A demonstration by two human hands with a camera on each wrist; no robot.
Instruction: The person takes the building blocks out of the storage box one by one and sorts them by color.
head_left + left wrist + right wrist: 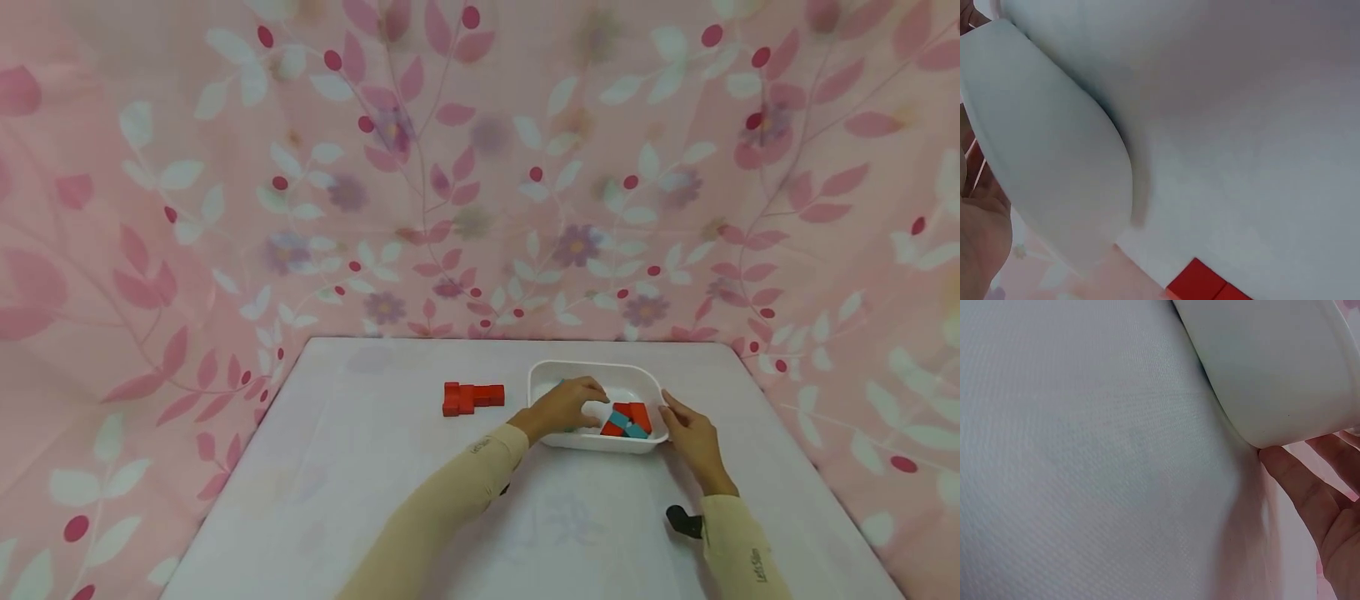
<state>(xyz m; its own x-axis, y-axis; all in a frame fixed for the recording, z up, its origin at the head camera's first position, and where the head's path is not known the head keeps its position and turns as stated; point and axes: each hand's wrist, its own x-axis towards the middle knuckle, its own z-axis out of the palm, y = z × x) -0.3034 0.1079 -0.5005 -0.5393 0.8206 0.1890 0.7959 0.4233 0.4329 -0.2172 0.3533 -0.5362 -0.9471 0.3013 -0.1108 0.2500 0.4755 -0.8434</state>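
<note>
In the head view a white tray [592, 443] stands on the table, with red and blue blocks [628, 420] grouped at its right end. My left hand [564, 407] reaches over the tray's near left side. Its fingers and thumb are spread just left of those blocks, with nothing seen between them. A bit of blue shows behind this hand. At the tray's right end is my right hand [693, 435], its fingertips at the rim. The right wrist view shows its fairly straight fingers [1300, 481] against the tray's outer wall [1279, 369].
A red piece made of joined cubes [472, 397] lies on the white-covered table [360, 467], left of the tray. Part of it shows in the left wrist view. Behind the table hangs a pink floral cloth [480, 167]. A dark strap-like object [683, 522] sits at the right sleeve.
</note>
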